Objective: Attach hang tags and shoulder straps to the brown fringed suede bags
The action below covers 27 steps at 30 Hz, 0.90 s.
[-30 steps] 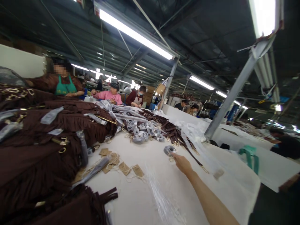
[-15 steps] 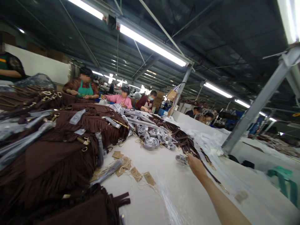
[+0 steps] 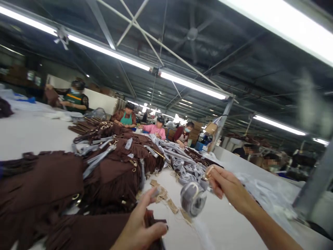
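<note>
My right hand [image 3: 227, 188] is raised over the white table [image 3: 31, 133] and pinches a coiled strap in clear wrap [image 3: 193, 198] by its gold metal clasp [image 3: 208, 172]; the coil hangs below my fingers. At the bottom of the view my left hand [image 3: 142, 227] has its index finger stretched out, while thumb and lower fingers rest on the edge of a brown fringed bag [image 3: 85, 232]. More brown fringed bags [image 3: 114, 170] are heaped to the left.
Paper tags [image 3: 166, 198] lie on the table between the heap and my hands. A pile of wrapped straps [image 3: 187, 170] lies beyond. Several workers sit along the far side, one in a pink top [image 3: 156, 129]. A metal post [image 3: 221, 125] stands behind.
My right hand has lifted the wrapped strap coil off the table and brought it toward me. My left hand has come into view at the bottom. The camera has swung left and up.
</note>
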Each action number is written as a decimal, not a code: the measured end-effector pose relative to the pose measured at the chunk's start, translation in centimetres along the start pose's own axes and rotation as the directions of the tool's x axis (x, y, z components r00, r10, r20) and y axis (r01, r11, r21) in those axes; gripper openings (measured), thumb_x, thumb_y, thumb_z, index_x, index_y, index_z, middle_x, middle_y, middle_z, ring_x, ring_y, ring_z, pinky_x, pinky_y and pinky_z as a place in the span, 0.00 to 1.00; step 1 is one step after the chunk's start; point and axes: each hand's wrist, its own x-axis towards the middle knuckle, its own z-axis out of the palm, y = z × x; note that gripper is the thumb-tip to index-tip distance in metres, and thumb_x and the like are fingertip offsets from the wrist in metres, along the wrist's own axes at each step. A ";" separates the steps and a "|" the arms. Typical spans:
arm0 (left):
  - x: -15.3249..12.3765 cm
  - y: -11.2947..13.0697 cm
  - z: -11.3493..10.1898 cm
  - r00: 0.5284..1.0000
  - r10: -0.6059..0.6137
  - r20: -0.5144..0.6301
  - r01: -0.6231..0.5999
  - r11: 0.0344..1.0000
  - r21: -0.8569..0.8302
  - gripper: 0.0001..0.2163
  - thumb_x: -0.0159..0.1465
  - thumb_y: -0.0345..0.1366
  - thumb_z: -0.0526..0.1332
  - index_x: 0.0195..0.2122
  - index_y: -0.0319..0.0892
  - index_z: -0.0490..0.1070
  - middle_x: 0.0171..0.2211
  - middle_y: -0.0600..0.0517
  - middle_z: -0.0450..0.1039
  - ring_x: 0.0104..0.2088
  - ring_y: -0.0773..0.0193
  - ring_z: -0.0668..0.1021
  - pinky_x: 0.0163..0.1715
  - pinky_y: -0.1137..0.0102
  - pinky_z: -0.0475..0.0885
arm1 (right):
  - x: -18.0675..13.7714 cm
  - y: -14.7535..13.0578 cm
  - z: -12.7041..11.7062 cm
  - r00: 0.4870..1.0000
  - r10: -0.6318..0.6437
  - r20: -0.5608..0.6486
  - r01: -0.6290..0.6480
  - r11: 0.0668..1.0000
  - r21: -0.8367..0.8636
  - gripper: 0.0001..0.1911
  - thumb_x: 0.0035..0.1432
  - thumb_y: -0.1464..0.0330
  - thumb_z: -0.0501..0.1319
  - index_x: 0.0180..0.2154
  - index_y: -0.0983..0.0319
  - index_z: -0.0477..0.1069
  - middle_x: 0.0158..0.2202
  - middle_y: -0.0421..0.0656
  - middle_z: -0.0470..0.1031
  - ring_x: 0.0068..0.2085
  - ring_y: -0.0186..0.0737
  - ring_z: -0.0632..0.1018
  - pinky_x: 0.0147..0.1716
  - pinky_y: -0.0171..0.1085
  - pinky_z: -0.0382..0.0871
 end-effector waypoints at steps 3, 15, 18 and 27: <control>-0.3 1.6 0.8 1.000 -0.022 -0.001 0.021 0.969 -0.244 0.56 0.43 0.37 0.73 0.70 0.43 0.42 0.69 0.38 0.49 0.64 0.40 0.61 0.58 0.55 0.63 | -0.9 -3.4 5.0 0.998 0.011 0.060 -0.020 0.989 0.150 0.28 0.57 0.41 0.54 0.24 0.59 0.62 0.13 0.31 0.62 0.13 0.28 0.60 0.16 0.31 0.50; -6.6 0.9 -1.0 0.951 0.085 -0.297 -0.203 0.898 -0.391 0.22 0.59 0.40 0.65 0.53 0.39 0.70 0.50 0.43 0.76 0.51 0.50 0.76 0.52 0.65 0.68 | -1.5 -6.7 15.1 0.962 0.007 0.274 -0.080 0.963 0.257 0.26 0.54 0.44 0.55 0.27 0.61 0.65 0.15 0.31 0.67 0.10 0.24 0.63 0.11 0.26 0.47; -6.8 0.8 -1.3 0.945 0.068 -0.321 -0.210 0.876 -0.433 0.22 0.61 0.44 0.65 0.53 0.40 0.67 0.47 0.43 0.77 0.49 0.52 0.77 0.49 0.65 0.69 | -1.7 -6.6 15.7 0.952 0.042 0.302 -0.142 0.937 0.319 0.26 0.52 0.43 0.57 0.26 0.61 0.64 0.15 0.31 0.68 0.10 0.23 0.63 0.11 0.26 0.48; -8.6 -0.6 -1.3 0.998 0.052 -0.039 -0.063 0.920 -0.386 0.28 0.55 0.50 0.69 0.52 0.41 0.69 0.44 0.45 0.75 0.45 0.53 0.76 0.46 0.66 0.69 | -3.4 -5.4 15.2 0.873 0.091 0.479 -0.230 0.943 0.239 0.23 0.53 0.46 0.56 0.26 0.61 0.63 0.14 0.31 0.67 0.09 0.24 0.62 0.08 0.24 0.49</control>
